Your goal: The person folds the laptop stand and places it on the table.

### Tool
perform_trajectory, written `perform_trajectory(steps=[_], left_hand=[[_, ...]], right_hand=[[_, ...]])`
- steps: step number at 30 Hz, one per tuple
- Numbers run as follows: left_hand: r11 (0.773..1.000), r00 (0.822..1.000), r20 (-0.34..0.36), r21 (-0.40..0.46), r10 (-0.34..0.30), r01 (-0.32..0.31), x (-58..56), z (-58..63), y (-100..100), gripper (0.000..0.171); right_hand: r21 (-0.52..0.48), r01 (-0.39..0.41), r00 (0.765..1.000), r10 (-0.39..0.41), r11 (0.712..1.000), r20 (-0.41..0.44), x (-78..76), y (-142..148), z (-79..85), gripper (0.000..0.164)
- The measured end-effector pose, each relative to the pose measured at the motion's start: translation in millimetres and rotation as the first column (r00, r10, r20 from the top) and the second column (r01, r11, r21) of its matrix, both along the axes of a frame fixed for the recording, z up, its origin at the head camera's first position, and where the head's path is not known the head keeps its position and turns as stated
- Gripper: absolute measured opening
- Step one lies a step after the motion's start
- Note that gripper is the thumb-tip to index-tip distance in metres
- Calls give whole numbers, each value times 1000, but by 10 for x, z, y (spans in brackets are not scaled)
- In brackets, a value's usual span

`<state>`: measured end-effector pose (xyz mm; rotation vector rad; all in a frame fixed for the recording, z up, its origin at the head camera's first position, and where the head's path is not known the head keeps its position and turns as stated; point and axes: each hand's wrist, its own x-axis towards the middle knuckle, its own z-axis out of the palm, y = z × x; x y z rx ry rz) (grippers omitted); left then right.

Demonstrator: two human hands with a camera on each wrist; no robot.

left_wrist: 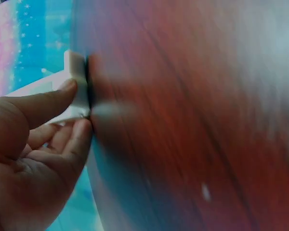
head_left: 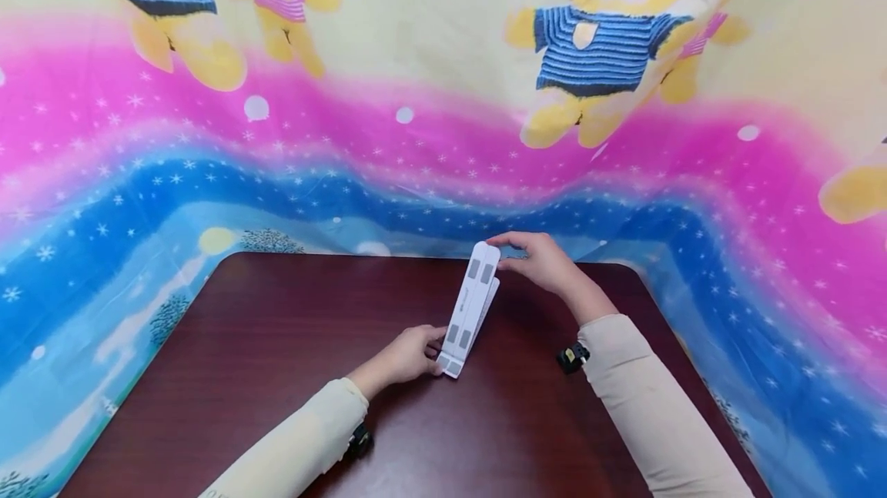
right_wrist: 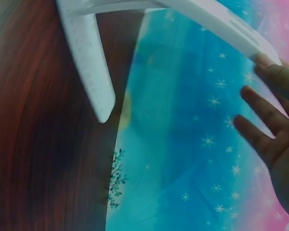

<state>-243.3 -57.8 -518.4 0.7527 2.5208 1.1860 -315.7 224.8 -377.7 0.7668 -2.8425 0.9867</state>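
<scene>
A white folding stand (head_left: 466,305) with grey pads tilts over the brown table, its upper end leaning right. Behind its padded bar, a second white leg (right_wrist: 89,67) splays away at an angle, its free end pointing down in the right wrist view. My left hand (head_left: 409,352) pinches the stand's lower end between thumb and fingers, close to the tabletop. In the left wrist view the thumb (left_wrist: 62,94) presses on the white end piece (left_wrist: 76,67). At the upper end, my right hand (head_left: 543,259) pinches the tip with thumb and index finger, the other fingers spread off it.
The dark brown table (head_left: 277,313) lies under both hands. A printed cloth (head_left: 416,144) with bears and snowflakes hangs behind its far edge and down both sides. Small black devices (head_left: 572,358) are strapped at both wrists.
</scene>
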Motion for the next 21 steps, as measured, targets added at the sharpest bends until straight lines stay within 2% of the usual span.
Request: perform_trajectory(steps=[4,6,13,16,21], left_hand=[[1000,999,-39,-24,5,-5,35,10,17,79],[999,998,-63,-46,3,-6,41,6,34,80],[995,992,-127,-93,17,-29,36,16,46,78],[995,993,-115,-97,-17,6,-13,18,16,77],[985,988,-106,-140,-115,99,-146,34,-53,76]], right_hand=[[-58,-72,992,77,996,99,-56,-8,39,54],[-53,-77,988,83,996,132,-64,-14,58,58],[30,-55,994,52,998,98,-66,-33,79,59],[24,-10,992,7,1000,123,-46,8,89,56],[47,68,987,-74,997,143,30,120,148,51]])
